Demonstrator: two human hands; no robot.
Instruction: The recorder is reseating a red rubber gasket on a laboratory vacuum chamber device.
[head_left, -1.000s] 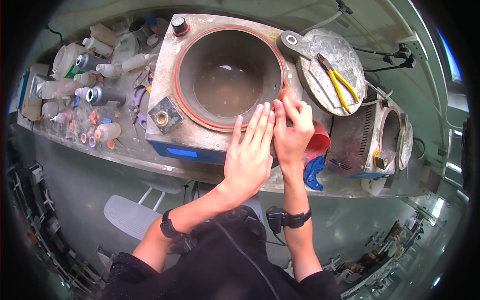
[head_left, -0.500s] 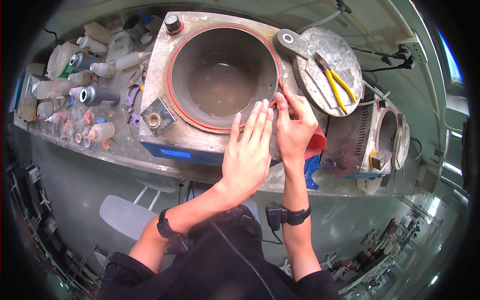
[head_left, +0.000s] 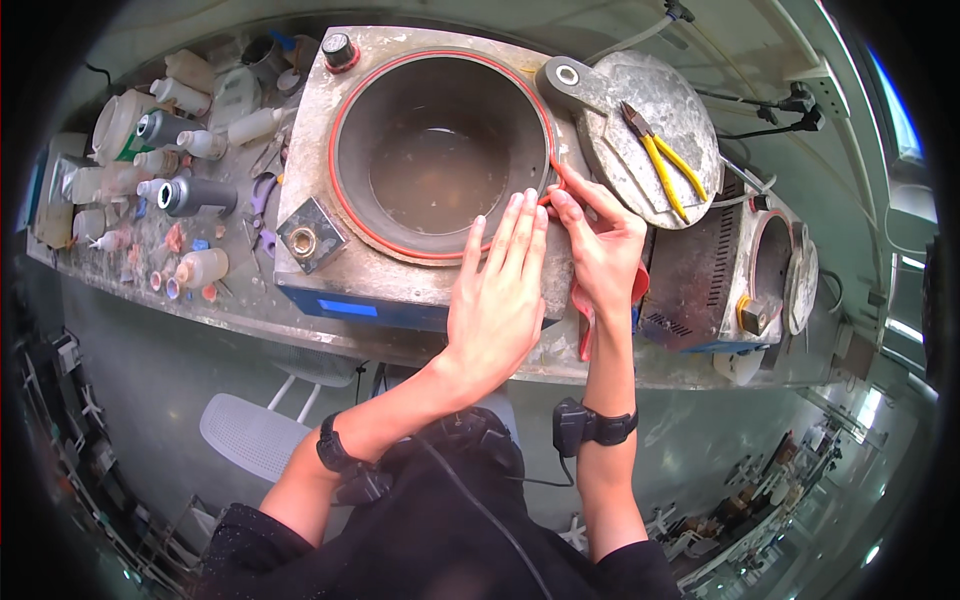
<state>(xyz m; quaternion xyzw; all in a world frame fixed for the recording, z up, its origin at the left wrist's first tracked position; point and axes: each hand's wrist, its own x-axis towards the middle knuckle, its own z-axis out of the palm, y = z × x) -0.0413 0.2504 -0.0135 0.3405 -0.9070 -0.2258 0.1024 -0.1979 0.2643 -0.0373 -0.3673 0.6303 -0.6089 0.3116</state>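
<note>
A round grey metal pot (head_left: 385, 125) is set in a box-shaped machine (head_left: 400, 285). A red sealing ring (head_left: 333, 145) runs around its rim. My left hand (head_left: 495, 300) lies flat over the near right rim, fingers straight and close together, fingertips on the ring. Just right of it, my right hand (head_left: 608, 250) pinches a stretch of the red ring between thumb and fingers. That stretch bends out from the rim. A red flat strip (head_left: 586, 338) shows below my right hand, partly hidden by my wrist; where it joins is unclear.
Yellow-handled cutting pliers (head_left: 663, 180) rest on the swung-aside round lid (head_left: 690, 105) at right. A second, similar machine (head_left: 690, 270) stands farther right. Several bottles (head_left: 203, 266) and purple-handled scissors (head_left: 262, 192) crowd the bench's left. A grey chair (head_left: 245, 435) is below the bench.
My right hand has shifted slightly right and down, still pinching the ring. The red strip below it now hangs in a different shape. My left hand stays flat on the rim.
</note>
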